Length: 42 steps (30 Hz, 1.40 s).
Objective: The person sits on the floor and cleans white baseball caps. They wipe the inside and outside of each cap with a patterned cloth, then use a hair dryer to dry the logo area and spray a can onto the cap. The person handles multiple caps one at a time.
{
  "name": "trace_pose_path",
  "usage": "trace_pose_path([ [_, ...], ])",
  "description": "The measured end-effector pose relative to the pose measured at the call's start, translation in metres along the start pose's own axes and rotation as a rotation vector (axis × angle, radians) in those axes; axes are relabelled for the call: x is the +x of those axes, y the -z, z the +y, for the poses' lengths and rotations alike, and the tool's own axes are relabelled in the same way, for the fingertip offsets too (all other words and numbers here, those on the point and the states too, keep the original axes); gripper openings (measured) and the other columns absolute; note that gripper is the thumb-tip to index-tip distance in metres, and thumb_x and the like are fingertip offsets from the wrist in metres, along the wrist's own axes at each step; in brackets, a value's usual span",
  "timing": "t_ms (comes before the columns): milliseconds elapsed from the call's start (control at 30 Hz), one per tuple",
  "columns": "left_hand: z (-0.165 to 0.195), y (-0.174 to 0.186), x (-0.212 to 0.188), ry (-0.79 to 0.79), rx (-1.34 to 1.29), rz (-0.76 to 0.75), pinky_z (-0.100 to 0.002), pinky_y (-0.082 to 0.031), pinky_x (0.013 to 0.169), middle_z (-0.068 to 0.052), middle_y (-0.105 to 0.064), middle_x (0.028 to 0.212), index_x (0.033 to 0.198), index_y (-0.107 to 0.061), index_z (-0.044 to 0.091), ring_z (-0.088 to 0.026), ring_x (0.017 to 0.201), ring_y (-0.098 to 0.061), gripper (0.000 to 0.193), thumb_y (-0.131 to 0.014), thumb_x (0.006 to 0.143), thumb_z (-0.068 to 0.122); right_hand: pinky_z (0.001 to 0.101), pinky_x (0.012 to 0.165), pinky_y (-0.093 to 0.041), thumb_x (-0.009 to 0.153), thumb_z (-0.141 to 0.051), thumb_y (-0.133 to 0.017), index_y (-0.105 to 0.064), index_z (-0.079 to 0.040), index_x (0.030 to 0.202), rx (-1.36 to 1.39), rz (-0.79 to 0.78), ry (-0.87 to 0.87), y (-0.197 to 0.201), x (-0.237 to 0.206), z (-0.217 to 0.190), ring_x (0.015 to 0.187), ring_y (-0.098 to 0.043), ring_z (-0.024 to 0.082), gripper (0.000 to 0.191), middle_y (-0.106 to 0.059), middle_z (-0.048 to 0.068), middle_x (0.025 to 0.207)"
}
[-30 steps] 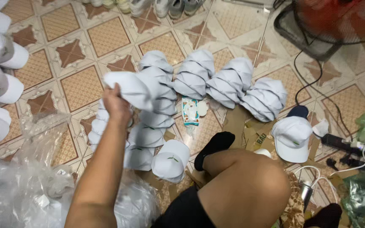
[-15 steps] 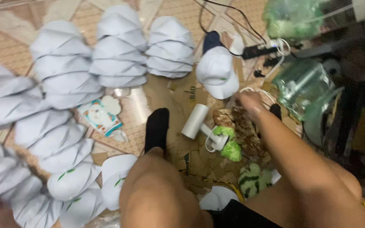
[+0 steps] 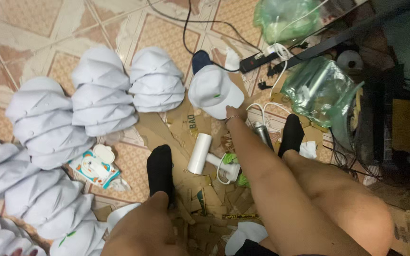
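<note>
One white cap (image 3: 214, 91), brim toward right hand (image 3: 236, 114).

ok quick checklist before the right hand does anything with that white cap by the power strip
1. Right hand at the white cap: ok, at its brim edge.
2. Grip closed on the brim: cannot tell, fingers hidden.
3. Cap free of other caps: ok, it lies alone on cardboard.
4. Cables clear of the cap: not ok, a white cable runs beside the hand.
5. Left hand: cannot tell, out of view.
</note>
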State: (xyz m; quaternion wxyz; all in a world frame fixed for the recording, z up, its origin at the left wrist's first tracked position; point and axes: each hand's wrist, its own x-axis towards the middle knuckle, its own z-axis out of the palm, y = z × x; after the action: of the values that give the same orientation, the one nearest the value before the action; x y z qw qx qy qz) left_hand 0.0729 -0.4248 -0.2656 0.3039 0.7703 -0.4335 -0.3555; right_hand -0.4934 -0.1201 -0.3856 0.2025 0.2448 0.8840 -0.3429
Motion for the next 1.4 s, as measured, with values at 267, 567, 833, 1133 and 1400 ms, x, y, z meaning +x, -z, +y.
trace_pose_path([
  [267, 0.179, -0.037, -0.258, -0.537, -0.158, -0.900, -0.034, -0.055, 0.098, -0.014, -0.070, 0.118, 0.126, -0.059, 0.000, -0.020, 0.112, -0.068, 0.032, -0.067, 0.095, 0.000, 0.0373, 0.085, -0.052, 0.100, -0.012, -0.059, -0.056, 0.001, 0.121, 0.501, -0.203, 0.938, 0.105, -0.073, -0.017, 0.098, -0.066, 0.024, 0.025, -0.069, 0.015, 0.107],
  [567, 0.275, -0.047, -0.477, -0.731, 0.109, -1.147, -0.042, -0.054, 0.092, -0.029, -0.067, 0.115, 0.150, -0.042, 0.004, -0.034, 0.108, -0.069, 0.062, -0.065, 0.098, 0.030, 0.0443, 0.105, -0.049, 0.100, -0.013, -0.053, -0.044, 0.011, 0.132, 0.412, -0.300, 1.792, 0.276, -0.254, -0.025, 0.129, -0.055, 0.041, 0.041, -0.051, 0.036, 0.136],
  [833, 0.231, -0.076, -0.462, -0.729, -0.144, -1.553, -0.027, -0.055, 0.072, -0.003, -0.075, 0.092, 0.121, -0.068, 0.000, -0.008, 0.081, -0.065, 0.030, -0.064, 0.100, 0.022, 0.0346, 0.104, -0.053, 0.089, -0.007, -0.072, -0.050, 0.002, 0.127, 0.275, -0.320, 1.084, 0.302, -0.191, -0.001, 0.120, -0.067, 0.024, 0.045, -0.063, 0.019, 0.129],
  [1133, 0.239, -0.083, -0.420, -0.793, 0.359, -1.310, -0.033, -0.050, 0.060, -0.012, -0.072, 0.079, 0.131, -0.067, 0.006, -0.017, 0.064, -0.058, 0.038, -0.067, 0.098, 0.023, 0.0356, 0.089, -0.056, 0.090, 0.002, -0.067, -0.060, 0.005, 0.123, 0.686, -0.865, 0.836, 0.255, -0.130, 0.008, 0.106, -0.066, 0.020, 0.034, -0.065, 0.008, 0.121],
  [1400, 0.266, -0.077, -0.385, -0.898, 0.416, -0.974, -0.038, -0.051, 0.067, -0.018, -0.071, 0.086, 0.126, -0.066, 0.000, -0.026, 0.072, -0.067, 0.034, -0.072, 0.098, 0.017, 0.0352, 0.081, -0.053, 0.105, -0.004, -0.056, -0.052, -0.012, 0.115, 1.332, -1.101, 0.279, 0.238, -0.029, 0.022, 0.083, -0.061, 0.019, 0.014, -0.063, 0.007, 0.096],
])
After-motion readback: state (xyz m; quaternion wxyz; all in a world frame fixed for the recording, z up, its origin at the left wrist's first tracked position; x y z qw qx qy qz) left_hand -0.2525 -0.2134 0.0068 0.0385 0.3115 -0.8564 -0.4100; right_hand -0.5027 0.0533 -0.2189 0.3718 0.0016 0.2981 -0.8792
